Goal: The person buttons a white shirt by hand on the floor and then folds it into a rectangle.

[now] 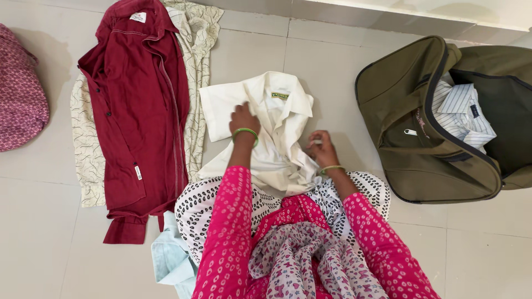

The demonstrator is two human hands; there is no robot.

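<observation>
A cream white shirt [277, 111] lies partly folded on the tiled floor in front of my knees. My left hand [244, 119] presses down on its left side near the collar, fingers curled into the cloth. At the shirt's right edge my right hand [321, 147] pinches a fold of fabric. Both wrists wear green bangles, and my sleeves are pink with white dots.
A dark red shirt [138, 99] lies spread over a cream patterned garment [197, 39] on the left. An olive green bag [426, 138] stands open at right with a striped folded shirt [463, 113] inside. A maroon patterned bundle [19, 94] sits far left; pale blue cloth [169, 257] lies by my knee.
</observation>
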